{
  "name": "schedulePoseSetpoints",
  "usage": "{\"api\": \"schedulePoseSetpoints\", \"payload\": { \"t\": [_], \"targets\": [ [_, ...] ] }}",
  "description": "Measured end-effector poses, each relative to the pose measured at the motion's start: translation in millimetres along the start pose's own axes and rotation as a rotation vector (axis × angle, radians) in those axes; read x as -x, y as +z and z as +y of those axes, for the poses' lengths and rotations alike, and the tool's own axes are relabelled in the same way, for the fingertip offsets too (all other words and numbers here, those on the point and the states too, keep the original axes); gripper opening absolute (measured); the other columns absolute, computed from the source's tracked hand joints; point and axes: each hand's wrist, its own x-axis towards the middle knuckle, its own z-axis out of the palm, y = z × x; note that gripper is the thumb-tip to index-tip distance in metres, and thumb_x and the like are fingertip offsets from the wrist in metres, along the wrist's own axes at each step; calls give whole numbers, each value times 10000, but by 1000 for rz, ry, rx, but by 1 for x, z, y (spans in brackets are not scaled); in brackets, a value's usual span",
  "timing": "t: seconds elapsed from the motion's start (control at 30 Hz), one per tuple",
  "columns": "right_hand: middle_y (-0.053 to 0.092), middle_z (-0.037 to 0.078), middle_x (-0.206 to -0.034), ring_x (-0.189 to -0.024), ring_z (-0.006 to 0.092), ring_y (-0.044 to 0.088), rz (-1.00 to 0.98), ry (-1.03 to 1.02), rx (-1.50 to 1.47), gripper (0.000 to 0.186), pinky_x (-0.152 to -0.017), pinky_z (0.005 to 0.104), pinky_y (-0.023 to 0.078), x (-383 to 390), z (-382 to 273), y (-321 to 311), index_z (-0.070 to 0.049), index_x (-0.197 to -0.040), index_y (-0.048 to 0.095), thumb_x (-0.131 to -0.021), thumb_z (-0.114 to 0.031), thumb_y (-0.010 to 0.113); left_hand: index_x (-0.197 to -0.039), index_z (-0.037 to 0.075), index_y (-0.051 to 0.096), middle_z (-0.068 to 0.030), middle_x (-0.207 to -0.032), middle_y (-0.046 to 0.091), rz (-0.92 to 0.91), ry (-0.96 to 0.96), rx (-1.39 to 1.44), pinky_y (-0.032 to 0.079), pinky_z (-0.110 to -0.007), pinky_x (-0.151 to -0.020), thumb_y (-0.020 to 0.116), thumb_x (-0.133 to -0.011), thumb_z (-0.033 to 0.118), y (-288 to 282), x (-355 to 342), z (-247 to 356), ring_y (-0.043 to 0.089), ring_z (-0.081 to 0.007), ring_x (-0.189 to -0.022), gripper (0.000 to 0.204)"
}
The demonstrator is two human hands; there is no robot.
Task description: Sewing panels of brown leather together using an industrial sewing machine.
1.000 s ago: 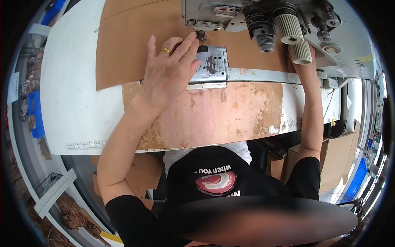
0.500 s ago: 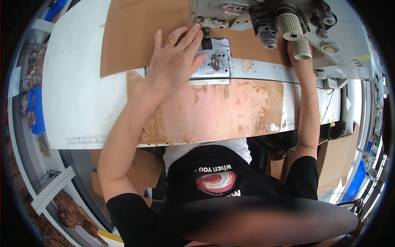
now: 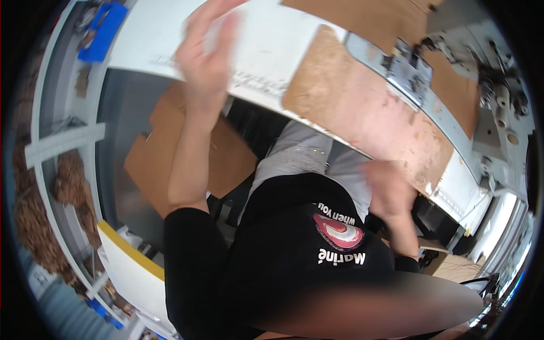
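I am seeing the left hand (image 3: 207, 54) raised and motion-blurred, fingers spread open and gripping nothing, hovering over the near edge of the white flat work table (image 3: 266, 51). Off to its right, the worn brown cardboard sheet (image 3: 362, 107) is lying flat on that table. The right hand (image 3: 388, 190) is hanging blurred below the sheet's near edge, apart from it; I cannot tell its grip. Beyond the sheet, the grey metal sewing machine (image 3: 493, 85) is standing.

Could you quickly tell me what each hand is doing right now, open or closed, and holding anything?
Left hand: open, fingers spread, raised over the white table, holding nothing.
Right hand: blurred; open or closed cannot be told.
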Motion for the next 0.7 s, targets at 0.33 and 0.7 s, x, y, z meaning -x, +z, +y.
{"api": "schedulePoseSetpoints", "payload": {
  "t": [0.33,0.7],
  "targets": [
    [669,207,-880,-864,316,666,-642,540,-406,326,-752,406,518,-77,17,334,19,-969,618,-818,-263,685,-1301,38,532,-164,-1254,586,133,-813,-605,393,-373,-1014,540,-957,202,-262,316,-138,541,-269,-1178,382],
    [671,217,-835,-835,387,658,-402,323,-69,153,-768,460,518,-126,30,354,-26,-903,654,-826,-133,577,-1283,44,543,-91,-1380,491,-255,-718,-1001,302,-475,-1072,459,-972,242,-292,279,-206,414,-277,-1299,378]
  ]
}}
